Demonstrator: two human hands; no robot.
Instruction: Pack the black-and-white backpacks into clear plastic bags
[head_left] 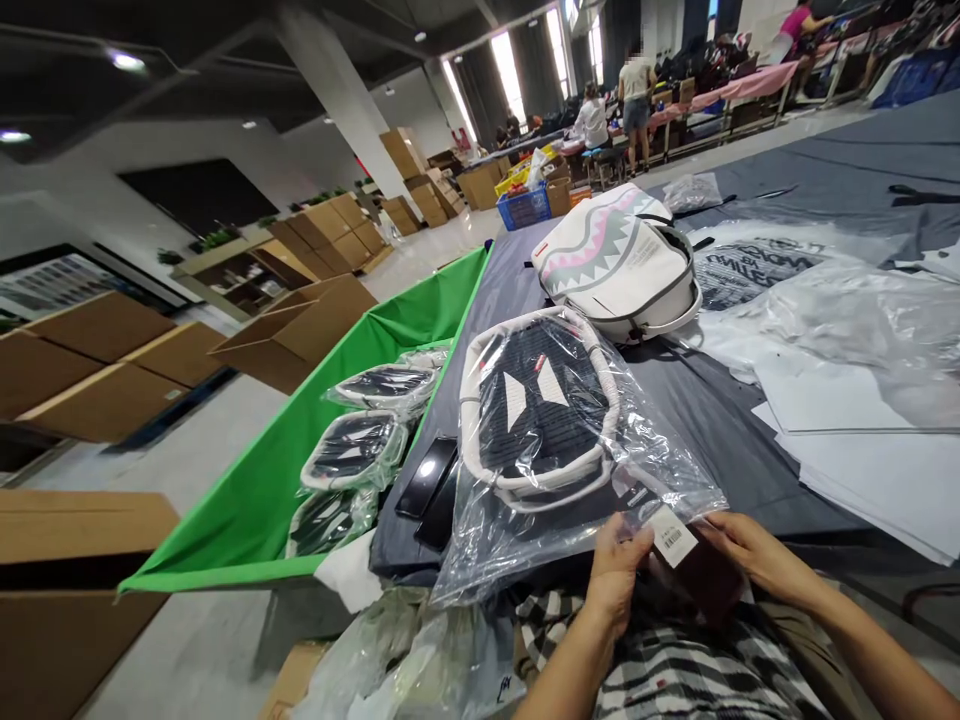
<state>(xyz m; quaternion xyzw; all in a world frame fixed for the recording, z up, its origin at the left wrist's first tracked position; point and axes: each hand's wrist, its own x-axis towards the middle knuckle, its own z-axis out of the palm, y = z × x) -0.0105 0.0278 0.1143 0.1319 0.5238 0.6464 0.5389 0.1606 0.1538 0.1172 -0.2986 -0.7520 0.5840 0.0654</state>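
Observation:
A backpack (559,440) with a dark ribbed panel, white trim and two white patches lies on the grey-covered table inside a clear plastic bag (487,560). At the bag's near edge is a dark hang tag (709,580) with a white barcode label (673,537). My left hand (615,575) is closed at the tag's left side, thumb by the label. My right hand (757,555) pinches the tag's right side, close to the bag's corner. Whether the fingers also grip the plastic is unclear. Behind lies an unbagged white backpack (615,260) with a zigzag pattern.
Left of the table (690,420), a green fabric bin (247,500) holds several bagged backpacks (352,450). Two dark phones (427,485) lie at the table edge. White sheets (877,480) and loose plastic bags (862,320) cover the right side. Cardboard boxes (300,325) stand left; people work far back.

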